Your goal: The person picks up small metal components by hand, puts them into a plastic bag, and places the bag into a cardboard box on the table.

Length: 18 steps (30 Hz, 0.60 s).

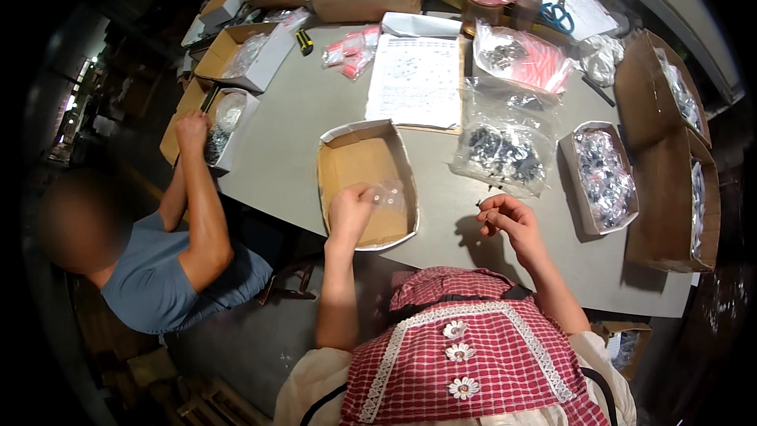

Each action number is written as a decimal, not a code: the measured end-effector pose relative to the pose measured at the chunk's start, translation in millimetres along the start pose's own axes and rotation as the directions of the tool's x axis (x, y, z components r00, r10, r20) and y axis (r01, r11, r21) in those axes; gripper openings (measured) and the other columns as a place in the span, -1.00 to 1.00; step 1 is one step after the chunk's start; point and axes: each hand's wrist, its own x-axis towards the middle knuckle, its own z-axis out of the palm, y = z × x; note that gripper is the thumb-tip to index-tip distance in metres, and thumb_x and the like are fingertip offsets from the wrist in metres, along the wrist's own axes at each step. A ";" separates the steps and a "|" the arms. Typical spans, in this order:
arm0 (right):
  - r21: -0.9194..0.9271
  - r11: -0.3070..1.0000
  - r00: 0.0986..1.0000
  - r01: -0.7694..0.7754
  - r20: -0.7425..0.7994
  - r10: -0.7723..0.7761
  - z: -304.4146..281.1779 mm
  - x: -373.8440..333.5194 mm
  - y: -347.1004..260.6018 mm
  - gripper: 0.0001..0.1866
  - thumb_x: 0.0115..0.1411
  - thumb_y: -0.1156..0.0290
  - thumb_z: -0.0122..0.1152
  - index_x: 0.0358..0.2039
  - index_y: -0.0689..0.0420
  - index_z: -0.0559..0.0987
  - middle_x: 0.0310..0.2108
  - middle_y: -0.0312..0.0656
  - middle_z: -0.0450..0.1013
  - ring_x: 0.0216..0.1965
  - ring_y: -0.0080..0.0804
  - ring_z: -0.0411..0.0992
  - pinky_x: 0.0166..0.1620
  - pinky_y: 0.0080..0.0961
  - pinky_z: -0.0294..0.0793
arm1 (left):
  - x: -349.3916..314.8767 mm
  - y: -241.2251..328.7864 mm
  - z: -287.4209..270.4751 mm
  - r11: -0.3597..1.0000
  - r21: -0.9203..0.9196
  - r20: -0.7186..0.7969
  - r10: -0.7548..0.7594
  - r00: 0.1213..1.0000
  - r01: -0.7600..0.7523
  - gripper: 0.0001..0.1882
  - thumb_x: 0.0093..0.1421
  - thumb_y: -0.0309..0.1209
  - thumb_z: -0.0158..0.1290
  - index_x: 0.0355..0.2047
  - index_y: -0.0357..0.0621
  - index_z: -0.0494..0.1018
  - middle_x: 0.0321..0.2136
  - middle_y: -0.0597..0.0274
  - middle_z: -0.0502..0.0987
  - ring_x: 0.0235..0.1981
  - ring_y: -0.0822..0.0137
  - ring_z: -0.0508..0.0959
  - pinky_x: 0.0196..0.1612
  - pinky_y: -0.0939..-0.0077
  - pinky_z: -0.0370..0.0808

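Observation:
My left hand is closed on a small clear plastic bag, above a shallow cardboard box with white outer walls. To the right of that box, my right hand pinches a small dark part between its fingertips; its exact kind is too small to make out. Just beyond the right hand lies a large clear bag full of small black parts, and a few loose dark pieces rest at its near edge.
A narrow box of filled small bags stands at the right, beside tall cardboard boxes. Written sheets lie at the back. At the left, a co-worker reaches into a white box. Blue-handled scissors lie far right.

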 end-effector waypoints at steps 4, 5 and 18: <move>-0.125 0.991 0.992 0.044 0.126 -0.029 14.7 23.8 -3.7 -0.77 0.29 0.48 0.10 -0.05 0.23 0.50 -0.18 -0.23 0.52 -0.37 -0.54 0.51 -0.29 -0.60 0.50 | -9.4 5.0 -3.2 0.897 -0.438 0.071 -0.041 0.997 0.068 -0.80 0.29 -0.38 0.05 -0.24 -0.28 0.56 -0.46 0.20 0.64 -0.54 0.49 0.57 -0.50 0.63 0.43; -0.171 0.983 0.987 0.060 0.159 -0.032 21.8 30.3 -7.4 -0.75 0.30 0.46 0.11 -0.03 0.22 0.49 -0.15 -0.23 0.52 -0.35 -0.54 0.51 -0.28 -0.59 0.51 | -12.3 12.7 -5.3 0.860 -0.499 0.129 -0.055 0.990 0.112 -0.81 0.33 -0.40 0.03 -0.22 -0.29 0.54 -0.43 0.24 0.65 -0.51 0.55 0.56 -0.50 0.70 0.41; -0.287 0.917 0.949 0.275 0.233 -0.212 78.7 113.0 2.1 -0.90 0.27 0.49 0.19 -0.27 0.27 0.53 -0.50 -0.29 0.47 -0.52 -0.59 0.41 -0.42 -0.60 0.43 | -21.3 14.6 2.6 0.992 0.104 -0.028 0.078 0.997 -0.075 -0.54 0.12 -0.43 0.17 0.05 -0.22 0.42 -0.14 -0.03 0.59 -0.11 -0.09 0.58 -0.03 0.17 0.50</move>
